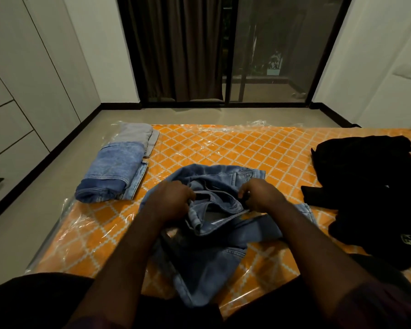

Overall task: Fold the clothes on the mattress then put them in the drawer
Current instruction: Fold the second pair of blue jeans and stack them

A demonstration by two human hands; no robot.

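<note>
Both your hands are on the blue jeans [214,264], which lie crumpled in the middle of the mattress [223,143], close to its near edge. Your left hand [170,200] has its fingers curled into the waistband fabric, and your right hand [261,194] grips the other side of the open waist, so both are hanging onto denim. At the mattress's far left corner there's a folded denim piece [114,172], with a folded grey garment [135,132] touching it just behind. A heap of black clothes [365,186] sits unfolded on the mattress's right side. Off its left edge, past the floor, are the white drawers [7,143], closed.
</note>
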